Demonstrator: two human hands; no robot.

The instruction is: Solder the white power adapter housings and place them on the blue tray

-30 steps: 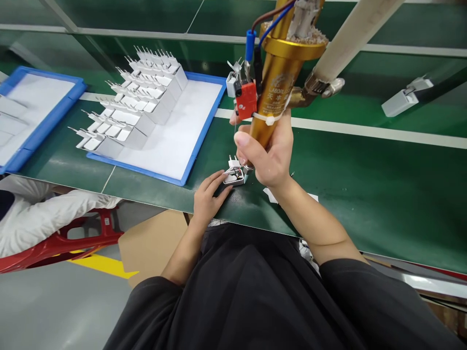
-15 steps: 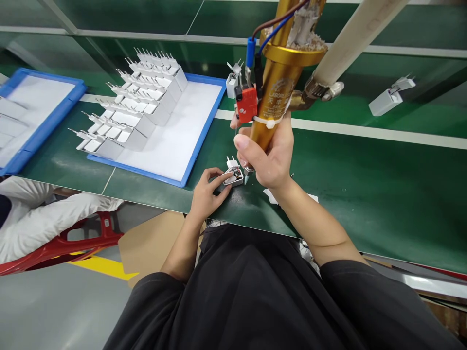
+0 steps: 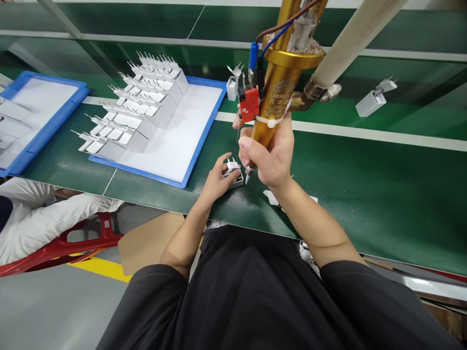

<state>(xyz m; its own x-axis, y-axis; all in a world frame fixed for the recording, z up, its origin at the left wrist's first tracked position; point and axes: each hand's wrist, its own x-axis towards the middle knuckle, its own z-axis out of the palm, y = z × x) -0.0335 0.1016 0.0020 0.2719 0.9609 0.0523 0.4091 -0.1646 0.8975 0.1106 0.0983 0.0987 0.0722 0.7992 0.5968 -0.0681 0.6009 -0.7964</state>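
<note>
My right hand (image 3: 272, 158) is wrapped round a gold-coloured hanging tool (image 3: 277, 97) with a red switch and wires on its side. Its pointed tip (image 3: 247, 179) hangs just above the green belt. My left hand (image 3: 216, 182) pinches a small white plug part (image 3: 234, 172) with two metal prongs, right beside the tool tip. The part rests on the belt or sits barely above it.
A blue tray (image 3: 204, 136) holds several rows of white plug parts (image 3: 134, 114). A second blue tray (image 3: 47, 124) lies far left. Loose white parts ride the far belt (image 3: 372, 99) (image 3: 232, 85). Another person in white sits on a red stool (image 3: 54, 243) at lower left.
The tool tip has lifted off the plug part and shifted slightly right. My left hand has closed round the part and turned it. The loose part on the far belt drifted left.
</note>
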